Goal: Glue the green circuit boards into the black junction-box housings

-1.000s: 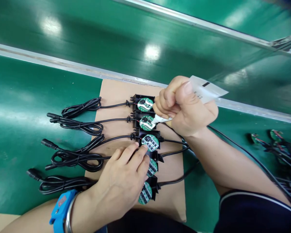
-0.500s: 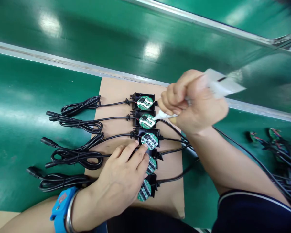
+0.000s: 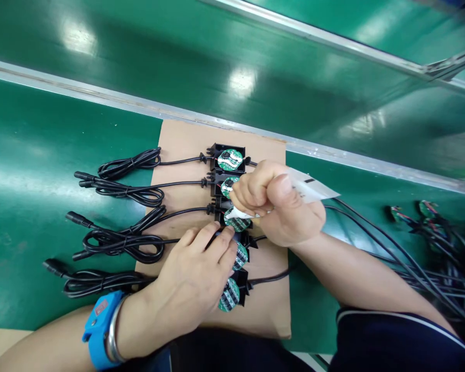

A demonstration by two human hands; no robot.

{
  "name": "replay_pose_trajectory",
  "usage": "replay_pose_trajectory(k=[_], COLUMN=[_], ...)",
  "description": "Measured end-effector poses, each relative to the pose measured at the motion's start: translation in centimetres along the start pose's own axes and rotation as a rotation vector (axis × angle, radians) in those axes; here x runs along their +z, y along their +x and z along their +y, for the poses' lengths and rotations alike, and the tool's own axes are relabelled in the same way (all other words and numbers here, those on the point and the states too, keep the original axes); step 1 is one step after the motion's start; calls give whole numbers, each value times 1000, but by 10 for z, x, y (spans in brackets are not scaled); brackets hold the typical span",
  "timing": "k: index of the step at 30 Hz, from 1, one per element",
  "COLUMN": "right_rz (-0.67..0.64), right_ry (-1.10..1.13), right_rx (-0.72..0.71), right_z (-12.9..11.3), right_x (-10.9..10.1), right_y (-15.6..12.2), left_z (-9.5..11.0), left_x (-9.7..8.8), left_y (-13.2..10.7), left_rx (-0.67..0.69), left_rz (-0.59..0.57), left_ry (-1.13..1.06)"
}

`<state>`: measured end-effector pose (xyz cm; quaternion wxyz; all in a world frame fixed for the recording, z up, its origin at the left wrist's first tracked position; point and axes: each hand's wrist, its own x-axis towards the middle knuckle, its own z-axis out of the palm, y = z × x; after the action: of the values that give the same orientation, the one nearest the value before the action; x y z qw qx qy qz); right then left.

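Note:
My right hand [image 3: 281, 204] is closed around a white squeeze tube [image 3: 313, 187]. The tube's nozzle [image 3: 238, 213] points down-left at the third round green circuit board [image 3: 237, 223], partly hidden behind it. White paste lies in wavy strips on the topmost board [image 3: 230, 160]. Some white also shows on the second board [image 3: 228, 187], which my fingers partly cover. With fingers stretched and slightly apart, my left hand [image 3: 201, 274] lies over the lower black housings, fingertips by the third one. Beside it are the fourth board [image 3: 241, 256] and the lowest board [image 3: 229, 295], showing dark components.
The housings stand in a column on a cardboard sheet [image 3: 271, 305]. Coiled black cables [image 3: 129, 163] lie to the left on the green table [image 3: 23, 206]. More wired boards [image 3: 426, 209] with cables lie at right. A metal rail [image 3: 120, 101] runs behind the cardboard.
My right hand has moved down and left with the tube, bringing its nozzle from the second board to the third. My left hand stays nearly in place. The view has shifted slightly.

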<state>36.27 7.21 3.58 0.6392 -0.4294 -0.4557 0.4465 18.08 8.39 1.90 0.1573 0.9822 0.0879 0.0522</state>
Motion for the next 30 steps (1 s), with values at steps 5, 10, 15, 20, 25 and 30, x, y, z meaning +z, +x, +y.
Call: replay_pose_trajectory(k=[5,10,15,20,25,30], right_rz=[36,24,30,68,6,33], right_ry=[-24,-54,-52,-54,-26,-23], right_rx=[31,40,37,43,26,14], right_z=[-9,-16,-19,-19,-17,-10], right_x=[-3,-6,-12,-18,-18,-16], right_y=[-9,-20,-23,-18,-10,-7], left_z=[0,0,0,0,1,0], left_x=[-1,0,0,-1,-2,0], left_y=[0,0,1,2,1,2], left_rx=[-3,3,0,-8,-4,-7], left_rz=[7,12,17,15,18,7], left_ry=[-9,-8,-11,-2,4,-10])
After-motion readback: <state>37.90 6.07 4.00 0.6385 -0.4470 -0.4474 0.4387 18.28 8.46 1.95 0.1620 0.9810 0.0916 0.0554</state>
